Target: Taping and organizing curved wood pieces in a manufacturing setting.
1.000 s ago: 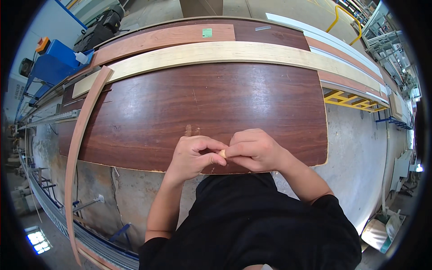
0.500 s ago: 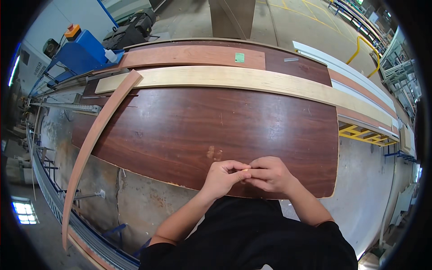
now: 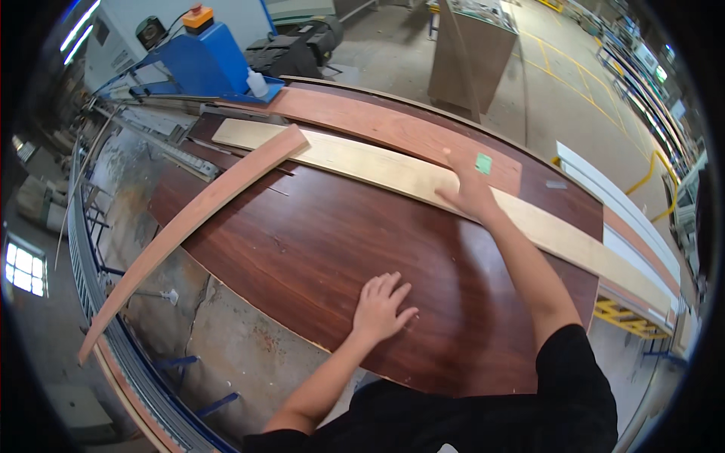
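Across the dark red-brown table (image 3: 325,245) runs a long pale wooden board (image 3: 377,169). My right hand (image 3: 472,189) reaches over it, thumb and index finger apart across its width; the other fingers are partly hidden. Nothing shows lifted in that hand. My left hand (image 3: 381,308) rests on the table's near part, palm down with fingers spread. Behind the pale board lies a wider reddish board (image 3: 370,117) with a green sticker (image 3: 483,163). A narrow reddish strip (image 3: 189,215) crosses the pale board's left end and sticks out past the table's near-left edge.
At the far left stands a blue machine part (image 3: 211,64) with an orange-and-red button box (image 3: 198,20) and a white bottle (image 3: 257,83). A metal roller track (image 3: 87,253) runs down the left. White lengths (image 3: 612,181) and a yellow frame (image 3: 630,321) are at the right.
My hands, pinched together at the near edge before, have parted. The right has moved out to the pale board; the left has flattened onto the table. The view has turned leftward.
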